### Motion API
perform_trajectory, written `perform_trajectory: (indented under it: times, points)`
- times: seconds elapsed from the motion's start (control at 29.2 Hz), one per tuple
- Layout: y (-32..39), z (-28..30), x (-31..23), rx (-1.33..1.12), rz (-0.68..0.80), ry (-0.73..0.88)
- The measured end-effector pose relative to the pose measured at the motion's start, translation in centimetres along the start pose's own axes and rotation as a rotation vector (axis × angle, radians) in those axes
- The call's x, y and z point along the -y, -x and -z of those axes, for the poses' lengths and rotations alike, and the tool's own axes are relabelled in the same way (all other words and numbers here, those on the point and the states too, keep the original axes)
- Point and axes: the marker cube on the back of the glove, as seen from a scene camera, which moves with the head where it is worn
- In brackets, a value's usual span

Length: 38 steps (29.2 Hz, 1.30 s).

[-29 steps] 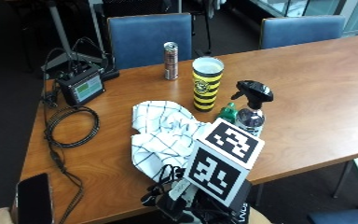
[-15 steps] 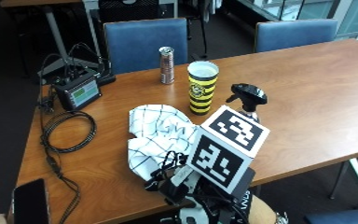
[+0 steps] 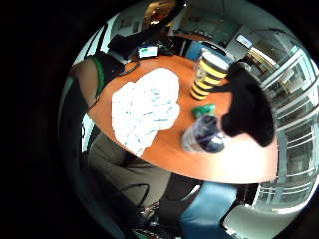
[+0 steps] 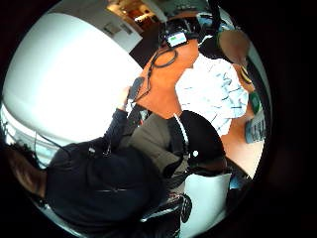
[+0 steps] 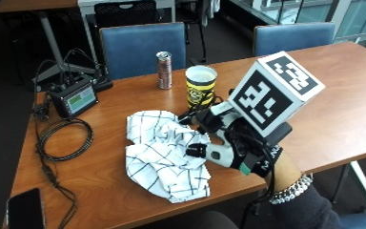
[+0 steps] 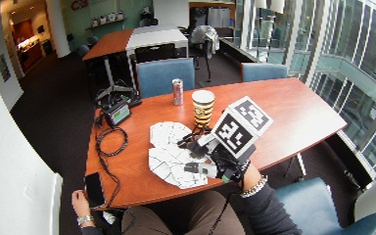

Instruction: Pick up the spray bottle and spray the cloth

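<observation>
Presently, outside view: the gloved right hand (image 5: 234, 145) hangs over the wooden surface (image 5: 335, 95), at the 3 o'clock edge of the checked cloth (image 5: 164, 155). A striped cup (image 5: 200, 87) stands at the cloth's 1 o'clock, a slim can (image 5: 164, 70) at 12 o'clock, a small monitor (image 5: 74, 98) and coiled cable (image 5: 62, 138) at 10 o'clock, a phone (image 5: 24, 208) at 7 o'clock. The spray bottle is hidden behind the hand here; whether the fingers are open or closed cannot be told.

Wide outside view: same layout; the hand sits between the cloth (image 6: 172, 161) and the near edge, with the cup (image 6: 203, 107) at its 12 o'clock.

Little finger side palm view: the spray bottle (image 3: 204, 134) stands upright on the surface between cloth and cup, its black trigger head close to the palm; no contact shows.

Thumb side palm view: the cloth (image 4: 213, 94) spreads beside the bottle's body (image 4: 255, 130).

Step in hand, as judged: reaching for the bottle. Best done by closing round the neck below the trigger, keeping it upright, clear of the cup, nozzle turned toward the cloth.
</observation>
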Motion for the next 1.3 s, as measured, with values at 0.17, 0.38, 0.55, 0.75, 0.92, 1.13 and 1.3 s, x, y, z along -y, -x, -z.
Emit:
perform_trajectory:
  times: [0.17,0.38,0.55,0.75,0.92,1.13,1.3]
  points:
    - [-4.1,2.2,0.8,-0.019,-0.125,-0.103]
    - [-8.3,3.2,1.3,-0.056,-0.291,-0.171]
    - [-11.4,1.1,0.6,-0.109,-0.414,-0.186]
    - [-12.8,-0.9,-0.9,-0.017,-0.507,-0.291]
    - [-13.0,-3.9,-2.1,0.256,-0.588,-0.388]
    - [-13.7,-6.9,-2.5,0.575,-0.688,-0.411]
    - [-13.8,-8.0,-1.8,0.707,-0.721,-0.371]
